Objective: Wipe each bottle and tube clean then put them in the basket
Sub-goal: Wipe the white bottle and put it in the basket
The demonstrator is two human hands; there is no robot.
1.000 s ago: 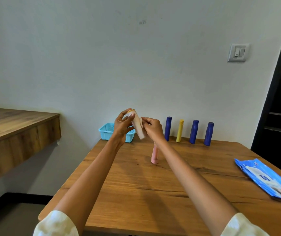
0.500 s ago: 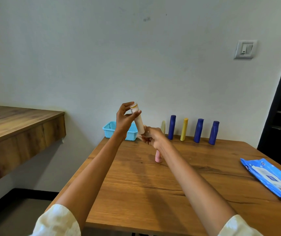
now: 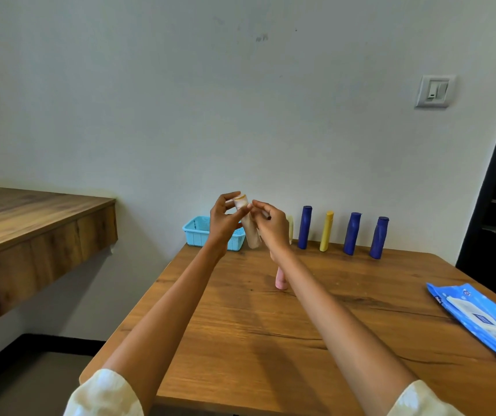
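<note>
1. The person is holding a beige plastic tube with a pale cap (image 3: 248, 226) up in the air, above the far left part of the brown wooden table (image 3: 301, 325), just in front of the light blue plastic basket (image 3: 198, 235).
2. The left hand (image 3: 224, 220) is gripping the tube near its capped top, thumb and fingers curled round it.
3. The right hand (image 3: 272, 228) is pressing against the tube's side just beside the left hand, fingers bent in a pinching grip; whether a wipe is folded under them I cannot tell, as the fingers are covering that spot.
4. I judge the wiping step to be in hand for this tube, and it is not yet in the basket.
5. Right of the basket, along the wall, more things are waiting upright: a cream tube (image 3: 290, 232) partly hidden behind the right hand, a dark blue bottle (image 3: 304, 227), a yellow tube (image 3: 326, 231), and two more dark blue bottles (image 3: 352, 233) (image 3: 379, 237).
6. A pink tube (image 3: 281, 277) is standing nearer, well in front of the basket, partly behind the right forearm.
7. A blue wet-wipe packet (image 3: 478, 316) is lying far right of the basket.
8. The next move probably calls for finishing the rub along the tube's length, then lowering it over the basket's rim and letting go.
</note>
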